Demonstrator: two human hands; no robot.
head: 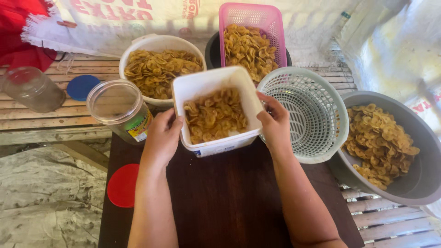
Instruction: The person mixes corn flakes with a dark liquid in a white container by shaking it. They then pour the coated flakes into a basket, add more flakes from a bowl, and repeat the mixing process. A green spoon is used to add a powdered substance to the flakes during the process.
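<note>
We hold a white square tub (pixel 216 87) of golden banana chips (pixel 215 115) between both hands over a dark wooden table (pixel 229 197). Our left hand (pixel 163 135) presses flat on the tub's left wall, fingers together and pointing up, thumb at the rim. Our right hand (pixel 274 121) clasps the right wall, fingers curled over the rim, thumb just inside it. Just left of our left fingers lies an open clear jar (pixel 120 110) on its side; below that wrist sits a red lid (pixel 123 185). Just right of our right fingers stands an empty pale green basket (pixel 312 115), and beyond it a grey basin (pixel 413 183) of chips. Above our fingertips are a white bowl (pixel 158 43) and a pink basket (pixel 250 16), both heaped with chips.
</note>
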